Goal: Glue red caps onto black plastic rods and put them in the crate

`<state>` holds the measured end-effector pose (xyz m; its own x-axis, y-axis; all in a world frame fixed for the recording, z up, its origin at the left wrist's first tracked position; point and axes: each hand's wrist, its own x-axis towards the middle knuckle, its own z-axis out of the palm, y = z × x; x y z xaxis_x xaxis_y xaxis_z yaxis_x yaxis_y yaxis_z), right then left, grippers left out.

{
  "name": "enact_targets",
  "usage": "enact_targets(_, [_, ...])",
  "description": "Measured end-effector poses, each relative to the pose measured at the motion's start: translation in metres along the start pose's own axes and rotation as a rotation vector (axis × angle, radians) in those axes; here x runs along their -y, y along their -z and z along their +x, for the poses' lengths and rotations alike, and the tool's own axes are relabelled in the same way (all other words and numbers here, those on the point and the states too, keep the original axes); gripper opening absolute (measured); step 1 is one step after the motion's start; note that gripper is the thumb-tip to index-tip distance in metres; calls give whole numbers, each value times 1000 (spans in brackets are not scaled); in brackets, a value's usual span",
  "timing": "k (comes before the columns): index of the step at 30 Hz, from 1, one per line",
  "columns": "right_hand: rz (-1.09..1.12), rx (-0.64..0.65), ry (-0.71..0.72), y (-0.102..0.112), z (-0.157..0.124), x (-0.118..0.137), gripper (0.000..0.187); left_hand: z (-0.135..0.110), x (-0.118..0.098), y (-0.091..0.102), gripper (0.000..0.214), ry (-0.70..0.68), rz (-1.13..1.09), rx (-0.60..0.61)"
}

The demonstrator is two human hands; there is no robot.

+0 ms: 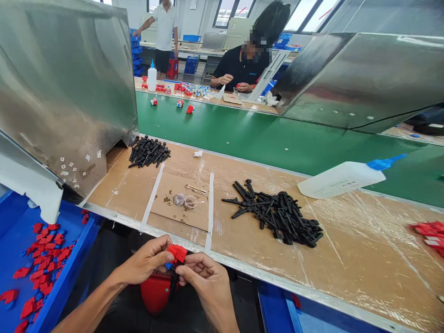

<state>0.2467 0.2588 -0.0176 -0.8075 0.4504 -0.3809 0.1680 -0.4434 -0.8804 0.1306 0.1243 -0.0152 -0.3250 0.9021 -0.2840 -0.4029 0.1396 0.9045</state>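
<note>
Both my hands meet below the table's near edge. My left hand [147, 261] pinches a small red plastic part [177, 252] from the left, fingers closed. My right hand [204, 282] is closed too, gripping a thin black plastic piece [172, 284] that hangs down from the red part. A red container [154, 293] sits right under the hands. On the cardboard-covered table [347, 259] lies a large pile of black plastic pieces [277, 215], with a smaller pile of black pieces [149, 152] at the far left.
A blue bin [21, 240] with several red parts stands at my left. A white squeeze bottle [343, 178] lies on its side by the green conveyor belt [263, 134]. Metal hoods rise left and right. A seated person in black works across the belt; another stands behind.
</note>
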Motion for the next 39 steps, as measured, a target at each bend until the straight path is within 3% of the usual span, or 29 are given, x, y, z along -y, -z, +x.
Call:
enact_targets(4, [29, -7, 80, 2, 0, -3, 36, 6, 7, -2, 39, 24, -119, 66])
enact_targets(8, [-12, 169, 163, 7, 1, -3, 66, 8, 6, -1, 43, 70, -107, 97])
enact_targets(11, [-92, 254, 209, 12, -1, -4, 60, 5, -1, -6, 42, 56, 13, 75])
enact_targets(16, [-60, 86, 286, 17, -6, -4, 55, -10, -9, -22, 43, -216, 417, -45])
enact_targets(20, [-33, 45, 343, 16, -9, 1, 54, -20, -6, -27, 56, -200, 611, -24])
enact_targets(25, [-105, 16, 454, 16, -15, 4, 50, -19, 2, -29, 54, -261, 865, -40])
enact_targets(29, [-176, -59, 566, 17, -17, -8, 41, -18, 4, -34, 42, -289, 1001, -83])
enact_targets(31, [-171, -110, 559, 19, -17, -15, 41, -17, 7, -36, 40, -260, 932, -123])
enact_targets(33, [-163, -141, 522, 22, -15, -20, 44, -13, 14, -38, 39, -198, 701, -134])
enact_targets(37, [-207, -123, 401, 25, -10, -20, 38, 3, 36, -41, 38, -72, -190, 47])
enact_targets(39, [-227, -115, 348, 24, -9, -19, 35, 10, 44, -44, 37, -52, -438, 91])
